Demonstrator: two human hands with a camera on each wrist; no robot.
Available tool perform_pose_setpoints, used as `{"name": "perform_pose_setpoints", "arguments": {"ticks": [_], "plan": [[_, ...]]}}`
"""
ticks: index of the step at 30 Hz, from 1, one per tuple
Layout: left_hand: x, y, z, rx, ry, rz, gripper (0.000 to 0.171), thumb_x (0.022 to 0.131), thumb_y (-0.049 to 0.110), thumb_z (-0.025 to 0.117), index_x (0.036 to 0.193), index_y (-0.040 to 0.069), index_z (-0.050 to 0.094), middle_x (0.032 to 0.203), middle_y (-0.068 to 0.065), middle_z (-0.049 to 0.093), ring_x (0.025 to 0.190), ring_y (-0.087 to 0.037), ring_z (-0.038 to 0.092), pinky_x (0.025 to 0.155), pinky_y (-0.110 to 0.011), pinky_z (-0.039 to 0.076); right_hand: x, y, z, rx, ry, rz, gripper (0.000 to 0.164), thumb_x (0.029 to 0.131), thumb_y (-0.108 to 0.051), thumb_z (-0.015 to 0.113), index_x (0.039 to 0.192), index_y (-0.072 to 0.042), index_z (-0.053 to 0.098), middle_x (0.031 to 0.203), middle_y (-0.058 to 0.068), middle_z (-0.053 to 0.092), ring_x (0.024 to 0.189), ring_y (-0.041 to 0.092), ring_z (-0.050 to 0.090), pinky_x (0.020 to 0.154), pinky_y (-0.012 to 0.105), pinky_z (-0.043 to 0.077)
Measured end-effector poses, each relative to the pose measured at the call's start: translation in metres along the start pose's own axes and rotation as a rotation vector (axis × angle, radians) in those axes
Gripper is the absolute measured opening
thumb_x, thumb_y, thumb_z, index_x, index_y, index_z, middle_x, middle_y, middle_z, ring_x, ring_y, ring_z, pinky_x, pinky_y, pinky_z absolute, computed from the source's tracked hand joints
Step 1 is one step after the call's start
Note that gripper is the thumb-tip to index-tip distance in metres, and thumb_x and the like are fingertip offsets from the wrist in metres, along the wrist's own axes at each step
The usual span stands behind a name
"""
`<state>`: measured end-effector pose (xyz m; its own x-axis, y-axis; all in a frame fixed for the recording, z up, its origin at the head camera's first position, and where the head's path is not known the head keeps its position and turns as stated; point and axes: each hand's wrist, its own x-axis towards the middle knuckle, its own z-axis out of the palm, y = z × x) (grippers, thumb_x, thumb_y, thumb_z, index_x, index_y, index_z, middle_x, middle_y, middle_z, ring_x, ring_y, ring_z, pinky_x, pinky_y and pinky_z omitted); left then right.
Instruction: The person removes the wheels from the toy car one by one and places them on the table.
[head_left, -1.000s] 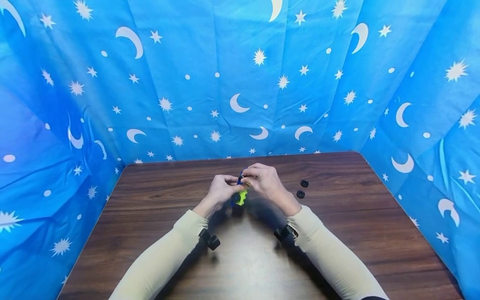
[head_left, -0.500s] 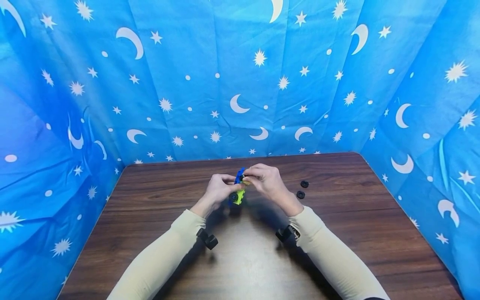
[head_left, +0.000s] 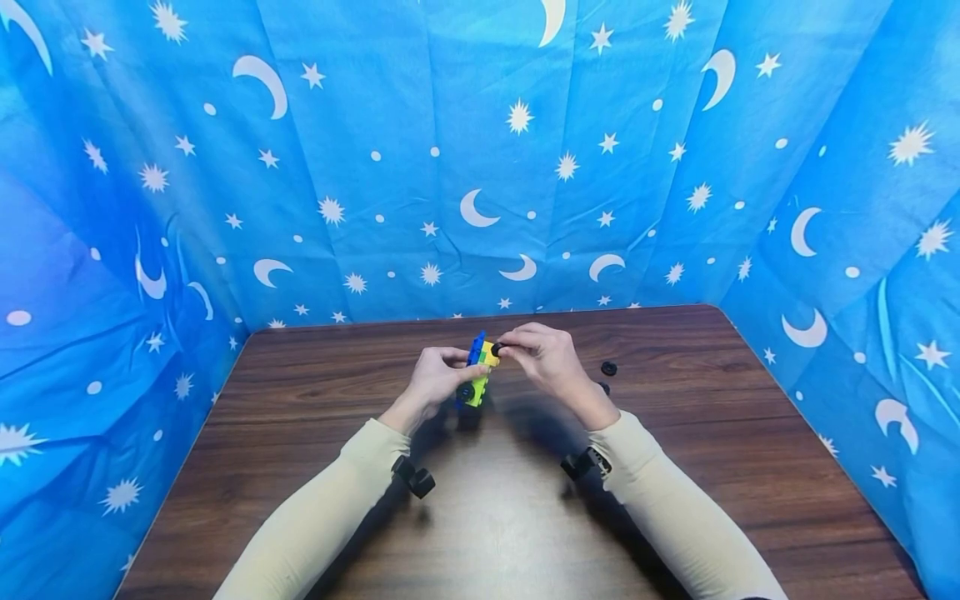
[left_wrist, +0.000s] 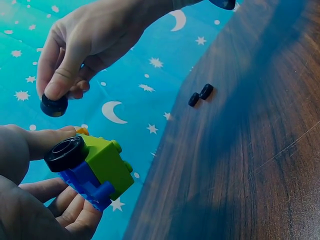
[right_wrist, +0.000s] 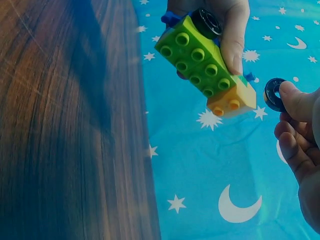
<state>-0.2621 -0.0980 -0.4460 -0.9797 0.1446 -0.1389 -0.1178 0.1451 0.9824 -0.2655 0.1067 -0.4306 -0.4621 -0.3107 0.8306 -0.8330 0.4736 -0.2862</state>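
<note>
A toy car of building bricks point(head_left: 480, 390) is gripped in the left hand point(head_left: 433, 385), thumb on one side and fingers beneath. It has a blue base, lime green studded bricks point(right_wrist: 195, 65) and a yellow-orange brick point(right_wrist: 232, 101) at one end. One black wheel point(left_wrist: 66, 154) is fitted on the side near the left thumb. Between thumb and fingertips, the right hand point(head_left: 546, 360) pinches another black wheel point(right_wrist: 274, 95). That wheel is apart from the car, close to the yellow-orange end. The car's far side is mostly hidden.
Two loose black wheels lie on the wooden table point(head_left: 337, 533) right of the hands: one wheel point(head_left: 609, 367) in plain sight, a nearer wheel point(head_left: 604, 387) partly behind the right wrist. A blue cloth point(head_left: 405, 100) with moons and stars hangs around the table.
The right hand has drawn away to the right with the wheel, which was against the car before. The yellow-orange end now shows. The left hand and the car have shifted slightly left.
</note>
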Motion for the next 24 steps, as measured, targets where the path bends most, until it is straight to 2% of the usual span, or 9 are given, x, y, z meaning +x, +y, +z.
{"name": "perform_pose_setpoints", "arguments": {"ticks": [7, 18, 24], "plan": [[0.0, 0.002, -0.001, -0.007, 0.001, -0.006, 0.04, 0.077, 0.016, 0.084, 0.109, -0.001, 0.07, 0.097, -0.018, 0.072, 0.079, -0.02, 0.071, 0.071, -0.037, 0.061, -0.004, 0.004, -0.007, -0.016, -0.008, 0.029, 0.013, 0.075, -0.003, 0.082, 0.088, -0.005, 0.077, 0.082, 0.005, 0.072, 0.07, 0.014, 0.068, 0.06, 0.024, 0.057], [0.0, 0.005, -0.004, 0.021, 0.019, -0.007, 0.042, 0.076, 0.021, 0.085, 0.11, 0.0, 0.07, 0.102, -0.018, 0.072, 0.082, -0.02, 0.071, 0.073, -0.036, 0.06, -0.01, 0.015, -0.016, -0.046, 0.005, 0.042, 0.012, 0.074, -0.004, 0.083, 0.085, -0.004, 0.077, 0.081, 0.005, 0.073, 0.069, 0.015, 0.068, 0.058, 0.023, 0.055], [0.001, 0.005, -0.005, 0.013, 0.024, -0.032, 0.041, 0.077, 0.02, 0.084, 0.111, 0.001, 0.07, 0.107, -0.017, 0.069, 0.085, -0.021, 0.071, 0.073, -0.037, 0.06, -0.016, 0.021, -0.021, -0.067, -0.017, 0.104, 0.011, 0.075, -0.005, 0.082, 0.085, -0.005, 0.077, 0.08, 0.006, 0.073, 0.067, 0.015, 0.067, 0.057, 0.024, 0.054]]}}
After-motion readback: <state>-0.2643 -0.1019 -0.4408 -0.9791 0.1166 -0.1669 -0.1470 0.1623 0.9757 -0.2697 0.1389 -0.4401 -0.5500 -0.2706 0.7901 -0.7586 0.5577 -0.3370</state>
